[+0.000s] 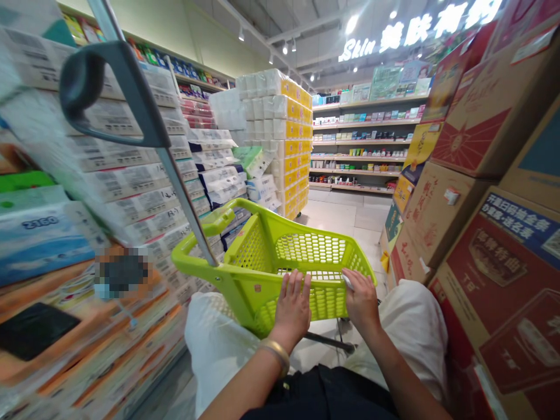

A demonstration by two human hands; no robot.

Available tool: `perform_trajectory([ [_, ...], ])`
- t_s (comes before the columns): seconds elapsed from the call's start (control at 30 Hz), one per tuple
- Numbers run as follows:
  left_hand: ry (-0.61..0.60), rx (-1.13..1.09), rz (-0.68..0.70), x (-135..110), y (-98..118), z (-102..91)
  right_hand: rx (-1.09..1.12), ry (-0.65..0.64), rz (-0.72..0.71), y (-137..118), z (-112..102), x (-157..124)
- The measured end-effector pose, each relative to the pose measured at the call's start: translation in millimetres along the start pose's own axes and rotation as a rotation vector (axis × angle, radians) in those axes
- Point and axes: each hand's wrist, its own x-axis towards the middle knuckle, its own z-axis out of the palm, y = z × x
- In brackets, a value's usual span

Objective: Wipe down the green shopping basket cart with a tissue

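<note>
A lime-green plastic shopping basket (245, 245) on wheels stands in front of me between my knees. My left hand (292, 306) hooks its fingers over the basket's near rim, gripping it. My right hand (361, 297) also curls over the near rim at the right corner, with something small and white under its fingers. A gold bangle sits on my left wrist. The basket's grey pull handle (109, 96) rises on a metal rod toward the upper left. Nothing can be seen inside the basket.
Stacked packs of tissue and toilet paper (131, 175) line the left side. Brown and red cardboard boxes (481, 146) tower on the right. A tall pallet of paper rolls (280, 134) stands ahead, with product shelves (363, 146) behind. A tiled aisle floor (345, 219) runs between them.
</note>
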Motion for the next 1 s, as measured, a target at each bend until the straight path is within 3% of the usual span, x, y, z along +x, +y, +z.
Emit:
perform_trajectory([
  [0.2,0.004,-0.001,-0.008,0.9,-0.4,3.4,0.140,-0.193,-0.259,-23.2,4.8,-2.0],
  [0.43,-0.006,-0.005,-0.007,0.8,-0.6,4.3,-0.002,0.020,-0.001,-2.7,0.7,0.6],
  [0.63,-0.007,0.003,-0.012,1.0,-0.3,4.2,0.146,-0.224,-0.276,-33.8,5.4,1.3],
  [0.87,0.017,0.012,-0.010,1.5,0.3,4.4,-0.027,-0.017,-0.006,-10.8,4.0,3.6],
  [1.0,0.016,0.008,-0.022,2.0,1.3,4.0,0.062,-0.141,-0.178,-30.7,9.8,4.1],
])
